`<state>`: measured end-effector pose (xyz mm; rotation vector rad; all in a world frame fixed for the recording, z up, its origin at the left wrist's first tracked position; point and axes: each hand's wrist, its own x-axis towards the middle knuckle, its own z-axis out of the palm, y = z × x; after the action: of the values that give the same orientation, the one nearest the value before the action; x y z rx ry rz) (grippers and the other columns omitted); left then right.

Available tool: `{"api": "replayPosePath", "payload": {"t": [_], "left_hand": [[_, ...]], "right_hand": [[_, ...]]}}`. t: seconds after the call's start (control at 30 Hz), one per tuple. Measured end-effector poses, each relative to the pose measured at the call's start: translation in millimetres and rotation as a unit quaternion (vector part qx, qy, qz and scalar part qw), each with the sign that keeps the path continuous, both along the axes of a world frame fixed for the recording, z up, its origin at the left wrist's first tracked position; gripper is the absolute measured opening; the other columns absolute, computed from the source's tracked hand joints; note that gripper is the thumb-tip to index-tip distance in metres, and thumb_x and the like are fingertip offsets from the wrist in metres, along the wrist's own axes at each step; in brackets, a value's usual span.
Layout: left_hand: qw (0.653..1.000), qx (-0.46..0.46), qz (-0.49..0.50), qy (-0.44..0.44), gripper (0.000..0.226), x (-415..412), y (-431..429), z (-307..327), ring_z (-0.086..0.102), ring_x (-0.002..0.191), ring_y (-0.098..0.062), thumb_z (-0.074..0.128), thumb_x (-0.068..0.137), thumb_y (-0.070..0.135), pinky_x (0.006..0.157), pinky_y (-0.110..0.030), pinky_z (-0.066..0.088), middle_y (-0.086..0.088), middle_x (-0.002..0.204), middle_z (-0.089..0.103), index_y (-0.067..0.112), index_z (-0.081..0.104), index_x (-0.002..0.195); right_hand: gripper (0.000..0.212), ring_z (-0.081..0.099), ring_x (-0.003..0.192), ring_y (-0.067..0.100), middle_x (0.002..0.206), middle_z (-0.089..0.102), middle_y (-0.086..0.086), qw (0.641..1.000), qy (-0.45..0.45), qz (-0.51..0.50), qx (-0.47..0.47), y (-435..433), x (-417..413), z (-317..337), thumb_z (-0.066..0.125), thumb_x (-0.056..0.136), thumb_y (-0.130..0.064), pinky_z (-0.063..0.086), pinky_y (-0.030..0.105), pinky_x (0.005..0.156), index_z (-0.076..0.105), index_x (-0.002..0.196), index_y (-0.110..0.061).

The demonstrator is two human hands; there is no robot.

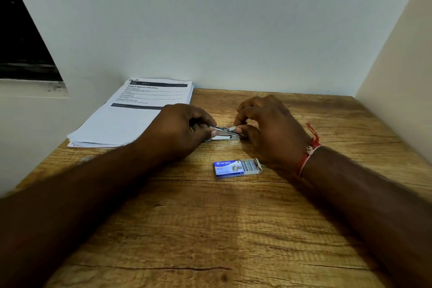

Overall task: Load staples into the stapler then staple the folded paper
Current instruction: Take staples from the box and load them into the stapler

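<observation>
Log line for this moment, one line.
stapler open | left hand steadies it | right hand feeding staple strip | paper stack untouched

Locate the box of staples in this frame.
In the head view the staple box lies on the wooden table, slid partly open, just nearer the camera than the stapler and close beside the right hand wrist.

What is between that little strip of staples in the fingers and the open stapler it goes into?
Nothing visible. The right hand pinches a staple strip right at the open stapler, which the left hand holds steady on the wooden table. The staple box lies nearer the person, out of the way.
</observation>
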<state>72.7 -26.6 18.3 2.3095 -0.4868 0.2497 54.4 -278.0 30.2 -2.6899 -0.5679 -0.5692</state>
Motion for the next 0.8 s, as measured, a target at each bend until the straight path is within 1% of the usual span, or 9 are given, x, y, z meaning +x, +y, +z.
{"api": "replayPosePath", "payload": {"t": [0.2, 0.43, 0.6, 0.7, 0.8], "left_hand": [[1.000, -0.002, 0.001, -0.002, 0.015, -0.3, -1.2, 0.1, 0.066, 0.070, 0.009, 0.093, 0.093, 0.031, 0.063, -0.005, 0.047, 0.011, 0.082, 0.080, 0.029, 0.089, 0.107], [1.000, -0.002, 0.000, 0.004, 0.016, -1.9, -2.2, 1.4, 0.065, 0.069, 0.010, 0.093, 0.093, 0.031, 0.062, -0.005, 0.046, 0.011, 0.083, 0.079, 0.028, 0.089, 0.109], [1.000, -0.002, 0.001, 0.007, 0.016, -2.5, -1.5, 2.1, 0.065, 0.069, 0.010, 0.092, 0.093, 0.030, 0.062, -0.005, 0.046, 0.012, 0.082, 0.078, 0.028, 0.089, 0.108], [1.000, 0.003, 0.001, 0.005, 0.015, -2.8, -1.7, 2.1, 0.065, 0.071, 0.011, 0.092, 0.093, 0.031, 0.062, -0.005, 0.045, 0.013, 0.082, 0.077, 0.030, 0.089, 0.108], [1.000, -0.004, 0.000, 0.005, 0.015, -3.1, -2.4, 1.1, 0.064, 0.069, 0.009, 0.092, 0.093, 0.030, 0.063, -0.005, 0.046, 0.010, 0.084, 0.079, 0.029, 0.089, 0.108]], "right_hand": [[0.006, 0.054, 0.128, 0.020, 0.131, 0.071, -0.009, 1.000, 0.008, 0.005, 0.002, 1.8, -0.4, 0.4, 0.077, 0.101, -0.030, 0.046, 0.042, 0.106, 0.080, 0.107, -0.029], [0.005, 0.055, 0.127, 0.021, 0.132, 0.072, -0.006, 1.000, 0.007, 0.000, -0.010, 2.0, -1.5, 3.0, 0.073, 0.103, -0.028, 0.043, 0.040, 0.105, 0.078, 0.106, -0.027], [0.004, 0.055, 0.125, 0.020, 0.129, 0.072, -0.007, 1.000, 0.019, -0.005, 0.024, 0.8, -1.2, 3.0, 0.073, 0.103, -0.026, 0.045, 0.043, 0.105, 0.077, 0.104, -0.026], [0.004, 0.054, 0.126, 0.020, 0.130, 0.071, -0.007, 0.999, 0.031, -0.004, 0.017, 0.3, -1.7, 2.5, 0.073, 0.104, -0.025, 0.045, 0.041, 0.104, 0.077, 0.105, -0.026], [0.002, 0.055, 0.125, 0.022, 0.129, 0.072, -0.007, 1.000, 0.028, 0.000, 0.009, -0.7, -1.5, 1.1, 0.075, 0.103, -0.025, 0.045, 0.043, 0.104, 0.077, 0.103, -0.026]]}}
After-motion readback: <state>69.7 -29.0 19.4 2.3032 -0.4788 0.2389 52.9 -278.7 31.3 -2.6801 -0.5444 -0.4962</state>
